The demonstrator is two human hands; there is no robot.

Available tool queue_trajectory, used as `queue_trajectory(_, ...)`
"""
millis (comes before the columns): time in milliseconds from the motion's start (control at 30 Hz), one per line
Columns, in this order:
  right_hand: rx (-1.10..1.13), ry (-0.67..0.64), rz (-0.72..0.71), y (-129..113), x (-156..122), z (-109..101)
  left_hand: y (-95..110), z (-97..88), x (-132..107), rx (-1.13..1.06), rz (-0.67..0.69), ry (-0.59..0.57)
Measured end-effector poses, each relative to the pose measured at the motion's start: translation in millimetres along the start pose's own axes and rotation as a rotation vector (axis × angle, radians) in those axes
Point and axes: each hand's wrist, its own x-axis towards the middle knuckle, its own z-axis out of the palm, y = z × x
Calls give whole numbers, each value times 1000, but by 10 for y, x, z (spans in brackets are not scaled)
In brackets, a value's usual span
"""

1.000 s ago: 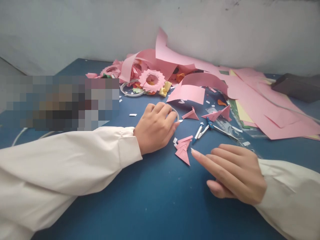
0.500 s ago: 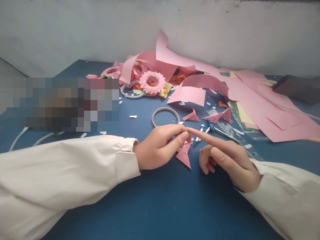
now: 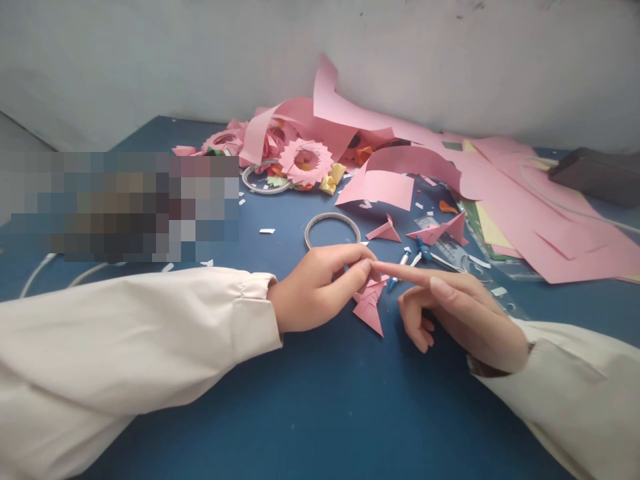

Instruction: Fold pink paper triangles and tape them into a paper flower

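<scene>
1. So, the folded pink piece [image 3: 369, 312] is on the bench [image 3: 320, 413], right under the left hand's fingertips. Its upper end is partly covered by them, and I can't tell if they're actually touching it. A pointy corner sticks out on the side away from the bench's far edge.
2. Left hand [image 3: 323, 290] is narrow, thumb and fingers bunched together and meeting the right index fingertip. Can't tell if anything tiny is pinched in there.
3. Right hand [image 3: 460, 307] is loosely open: index finger stretched straight out, the lower fingers curled. It's to the right of the pink piece.
4. A tape ring [image 3: 332, 215] lies just beyond the left hand, toward the bench's far edge.
5. Just past the right index finger there's a blue-and-white compass [image 3: 424, 249], and two smaller pink folds [image 3: 385, 230] sit a bit farther back.
6. Along the far edge: pink sheets [image 3: 510, 207] and a pleated paper ring [image 3: 320, 163].
</scene>
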Motion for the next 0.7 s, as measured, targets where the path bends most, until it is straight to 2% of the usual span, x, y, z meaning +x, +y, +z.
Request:
queue_trajectory(200,3,4,-10,2,8,5,8,-19,-1,-78,14,-14)
queue_trajectory(700,60,-20,6,5,19,-10,15,-3,-2,-98,-24,-11)
